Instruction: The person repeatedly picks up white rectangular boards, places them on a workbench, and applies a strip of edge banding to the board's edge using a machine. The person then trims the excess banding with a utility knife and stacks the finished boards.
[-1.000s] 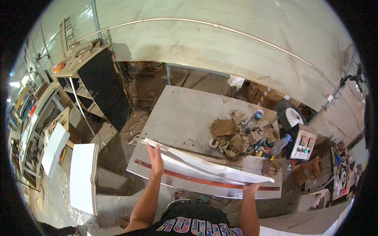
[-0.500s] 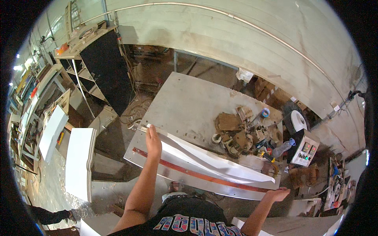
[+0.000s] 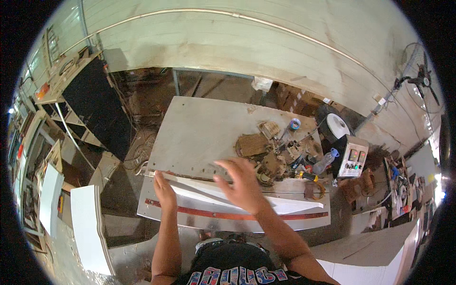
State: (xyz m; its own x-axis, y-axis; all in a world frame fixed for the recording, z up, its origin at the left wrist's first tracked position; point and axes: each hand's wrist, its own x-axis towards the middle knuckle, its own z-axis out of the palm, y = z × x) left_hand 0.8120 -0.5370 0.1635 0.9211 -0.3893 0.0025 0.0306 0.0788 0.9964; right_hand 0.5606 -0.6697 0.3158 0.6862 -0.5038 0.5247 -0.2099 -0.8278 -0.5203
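A long white metal strip (image 3: 285, 205) lies along the near part of a grey metal workbench (image 3: 204, 128), over a flat sheet with a red stripe (image 3: 228, 214). My left hand (image 3: 164, 190) rests on the strip's left end, fingers pressed down on it. My right hand (image 3: 240, 184) hovers above the middle of the strip with fingers spread, holding nothing.
A heap of small parts, cardboard pieces, a blue tape roll (image 3: 295, 123) and a plastic bottle (image 3: 324, 161) crowds the bench's right side. A grey control box (image 3: 352, 156) stands to the right. Black shelving (image 3: 95, 104) and white panels (image 3: 88, 228) are at the left.
My right hand has lifted off the strip's right end and moved left to above its middle. My left hand stays on the left end. The camera view has shifted closer.
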